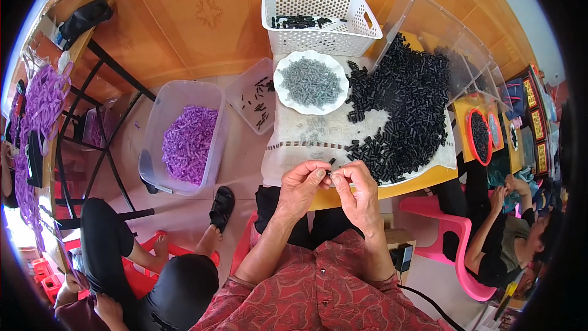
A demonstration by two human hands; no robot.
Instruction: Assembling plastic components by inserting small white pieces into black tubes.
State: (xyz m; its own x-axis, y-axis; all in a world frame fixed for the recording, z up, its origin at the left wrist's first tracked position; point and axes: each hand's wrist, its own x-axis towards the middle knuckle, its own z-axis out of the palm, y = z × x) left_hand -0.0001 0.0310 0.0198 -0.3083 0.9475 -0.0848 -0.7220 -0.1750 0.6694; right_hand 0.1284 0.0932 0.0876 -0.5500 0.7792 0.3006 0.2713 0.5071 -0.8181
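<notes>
Near the front edge of the table, my left hand pinches a small black tube-like piece between thumb and fingers. My right hand meets it there, its thumb and fingertips pressed together at the same spot; what they grip is too small to make out. Beyond my hands stands a white scalloped plate heaped with small grey-clear parts. To the right, a large pile of short black tube-like pieces spreads over the cloth.
A white perforated basket with black pieces stands at the back. The clear bin lies tipped behind the pile. Left on the floor, a clear tub holds purple pieces. People sit at both sides, one on a pink chair.
</notes>
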